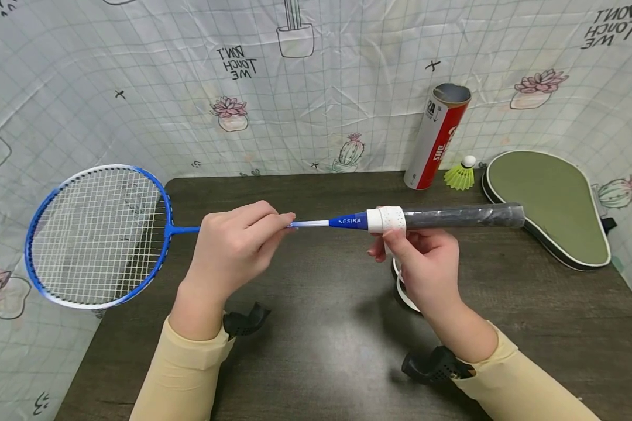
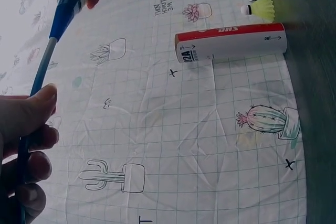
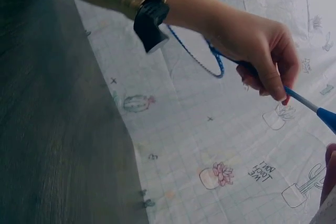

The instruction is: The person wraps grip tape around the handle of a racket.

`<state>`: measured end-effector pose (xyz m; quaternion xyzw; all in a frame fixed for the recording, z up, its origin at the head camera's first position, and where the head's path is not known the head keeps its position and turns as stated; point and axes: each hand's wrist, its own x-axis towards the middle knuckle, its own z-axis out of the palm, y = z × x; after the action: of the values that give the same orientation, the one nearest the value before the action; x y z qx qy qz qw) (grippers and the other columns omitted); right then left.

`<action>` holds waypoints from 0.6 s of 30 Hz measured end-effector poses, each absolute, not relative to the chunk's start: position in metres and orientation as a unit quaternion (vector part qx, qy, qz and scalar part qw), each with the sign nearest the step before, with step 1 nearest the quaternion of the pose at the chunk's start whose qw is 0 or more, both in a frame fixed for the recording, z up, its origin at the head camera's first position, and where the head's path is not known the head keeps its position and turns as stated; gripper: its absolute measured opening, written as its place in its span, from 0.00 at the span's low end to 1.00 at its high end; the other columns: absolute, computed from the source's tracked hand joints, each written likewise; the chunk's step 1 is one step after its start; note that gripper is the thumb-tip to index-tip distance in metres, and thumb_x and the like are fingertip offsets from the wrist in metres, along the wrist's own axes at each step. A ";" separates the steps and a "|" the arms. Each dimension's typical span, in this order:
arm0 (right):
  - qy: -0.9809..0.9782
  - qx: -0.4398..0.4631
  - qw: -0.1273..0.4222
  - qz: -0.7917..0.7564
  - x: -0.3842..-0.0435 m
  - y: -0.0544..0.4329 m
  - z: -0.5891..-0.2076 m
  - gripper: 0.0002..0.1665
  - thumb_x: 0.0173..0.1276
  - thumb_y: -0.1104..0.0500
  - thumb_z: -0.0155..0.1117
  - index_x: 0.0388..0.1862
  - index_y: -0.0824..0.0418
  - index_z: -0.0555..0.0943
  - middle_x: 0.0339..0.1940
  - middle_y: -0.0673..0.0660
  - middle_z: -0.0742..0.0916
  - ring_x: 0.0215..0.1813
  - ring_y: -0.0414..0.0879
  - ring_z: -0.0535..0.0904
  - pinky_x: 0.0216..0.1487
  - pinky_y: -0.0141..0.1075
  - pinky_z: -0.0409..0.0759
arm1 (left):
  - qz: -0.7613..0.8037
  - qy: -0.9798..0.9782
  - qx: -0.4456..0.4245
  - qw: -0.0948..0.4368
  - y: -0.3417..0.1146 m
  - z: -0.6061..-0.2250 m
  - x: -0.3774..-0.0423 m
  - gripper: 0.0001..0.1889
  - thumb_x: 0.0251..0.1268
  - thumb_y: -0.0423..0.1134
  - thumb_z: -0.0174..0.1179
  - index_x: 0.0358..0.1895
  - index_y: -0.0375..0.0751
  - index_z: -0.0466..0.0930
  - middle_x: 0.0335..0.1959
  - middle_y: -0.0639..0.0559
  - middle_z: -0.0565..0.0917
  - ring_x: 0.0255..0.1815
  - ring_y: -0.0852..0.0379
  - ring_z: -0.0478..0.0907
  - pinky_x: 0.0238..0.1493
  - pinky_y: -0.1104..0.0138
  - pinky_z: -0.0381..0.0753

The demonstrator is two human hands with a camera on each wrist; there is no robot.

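A blue and white badminton racket (image 1: 349, 221) is held level above the table, its strung head (image 1: 99, 237) off to the left. My left hand (image 1: 237, 242) grips the thin shaft with curled fingers, also seen from behind the thumb in the left wrist view. White perforated grip tape (image 1: 392, 220) wraps the top of the handle, next to the blue cone. My right hand (image 1: 426, 257) pinches this tape from below with thumb and fingers. Beyond it the handle (image 1: 463, 216) shows dark grey and shiny. A white band (image 1: 408, 295) curves below, partly hidden by the right hand.
Behind the handle stand a red and white shuttlecock tube (image 1: 438, 137) and a yellow shuttlecock (image 1: 460, 174). A green racket case (image 1: 548, 199) with white piping lies at the right. Patterned white cloth (image 1: 305, 117) rises behind the dark wooden table (image 1: 316, 351).
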<state>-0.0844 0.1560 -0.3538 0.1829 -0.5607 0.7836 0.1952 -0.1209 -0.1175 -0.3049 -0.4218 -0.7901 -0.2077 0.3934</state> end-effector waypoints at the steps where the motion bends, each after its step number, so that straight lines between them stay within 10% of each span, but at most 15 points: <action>1: -0.574 0.188 0.202 0.771 -0.084 0.156 -0.354 0.06 0.71 0.74 0.62 0.42 0.73 0.85 0.29 0.57 0.90 0.25 0.45 0.85 0.27 0.32 0.82 | -0.209 -0.791 -0.419 0.394 -0.118 -0.305 -0.121 0.03 0.64 0.34 0.72 0.39 0.41 0.90 0.27 0.53 0.85 0.20 0.59 0.77 0.17 0.67 0.71; 18: -0.607 0.184 0.287 0.718 -0.085 0.154 -0.356 0.09 0.72 0.74 0.61 0.31 0.77 0.84 0.31 0.56 0.91 0.22 0.42 0.81 0.24 0.29 0.77 | -0.207 -0.797 -0.431 0.369 -0.119 -0.307 -0.122 0.03 0.68 0.35 0.69 0.38 0.39 0.88 0.26 0.53 0.84 0.20 0.59 0.76 0.18 0.66 0.72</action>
<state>-0.0850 0.1540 -0.3557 0.1845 -0.6071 0.7177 0.2869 -0.1222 -0.1188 -0.3075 -0.4307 -0.7970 -0.2071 0.3693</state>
